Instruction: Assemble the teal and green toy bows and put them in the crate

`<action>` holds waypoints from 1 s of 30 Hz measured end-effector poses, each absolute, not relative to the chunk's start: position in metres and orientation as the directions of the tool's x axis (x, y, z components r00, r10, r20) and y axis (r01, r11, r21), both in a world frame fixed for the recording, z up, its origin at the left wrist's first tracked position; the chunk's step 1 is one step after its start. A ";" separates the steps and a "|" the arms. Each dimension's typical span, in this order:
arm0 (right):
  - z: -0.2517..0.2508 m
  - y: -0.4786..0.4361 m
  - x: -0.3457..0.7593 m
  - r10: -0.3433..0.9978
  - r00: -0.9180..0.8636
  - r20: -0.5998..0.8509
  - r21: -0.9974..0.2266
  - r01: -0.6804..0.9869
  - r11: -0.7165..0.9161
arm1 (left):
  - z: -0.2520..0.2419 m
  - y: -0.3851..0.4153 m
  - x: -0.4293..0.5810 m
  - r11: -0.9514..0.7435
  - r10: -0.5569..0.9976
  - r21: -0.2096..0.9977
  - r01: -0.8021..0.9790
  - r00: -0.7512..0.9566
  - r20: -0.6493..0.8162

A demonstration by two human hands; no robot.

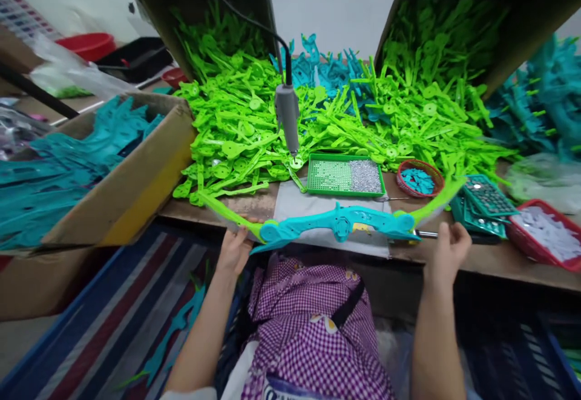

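A toy bow [308, 224] with a blue middle piece and lime-green limbs spans the space above the table's front edge. My left hand [236, 247] is closed around its left green limb, close to the blue joint. My right hand [449, 249] is at the bow's right side, below the right green limb, with thumb and fingers pinched together. What it holds, if anything, I cannot make out. A metal rod [426, 234] lies just left of those fingers. Above the bow hangs a grey electric screwdriver [287, 118], its tip over the green parts.
Loose green limbs [245, 127] are heaped across the table. A green tray [345, 193] of small metal pieces stands behind the bow. Right of it are a red basket [439, 189] of blue pieces and a basket [521, 233] of white pieces. A cardboard box [131, 176] stands left.
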State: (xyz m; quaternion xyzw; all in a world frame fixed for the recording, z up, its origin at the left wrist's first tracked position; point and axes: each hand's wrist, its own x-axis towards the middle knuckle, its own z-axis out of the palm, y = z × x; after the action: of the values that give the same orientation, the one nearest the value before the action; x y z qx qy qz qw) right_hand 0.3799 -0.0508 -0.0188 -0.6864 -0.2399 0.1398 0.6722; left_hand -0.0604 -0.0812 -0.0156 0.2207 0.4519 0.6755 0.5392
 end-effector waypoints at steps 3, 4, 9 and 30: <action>-0.015 -0.013 0.402 0.670 0.725 -0.158 -0.955 -0.283 0.082 | -0.016 -0.080 -0.069 -0.039 0.963 0.891 -0.452 -0.255 -0.087; -0.012 -0.007 0.402 0.697 0.695 -0.177 -0.922 -0.365 0.130 | -0.016 -0.080 -0.071 -0.045 0.969 0.909 -0.415 -0.239 -0.061; 0.004 -0.008 0.370 0.575 0.818 -0.017 -0.857 -0.308 0.413 | -0.004 -0.081 -0.075 -0.068 0.967 0.953 -0.294 -0.255 -0.009; -0.032 0.003 0.317 0.543 0.836 -0.074 -0.953 -0.219 0.207 | -0.012 -0.020 -0.102 0.026 0.884 0.914 -0.406 -0.418 -0.211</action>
State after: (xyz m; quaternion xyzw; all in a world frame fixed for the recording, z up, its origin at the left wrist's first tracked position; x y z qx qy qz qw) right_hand 0.3175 0.0025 -0.0320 -0.5781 -0.1401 0.2494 0.7642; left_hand -0.1023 -0.0203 -0.0120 0.2284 0.5236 0.6593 0.4889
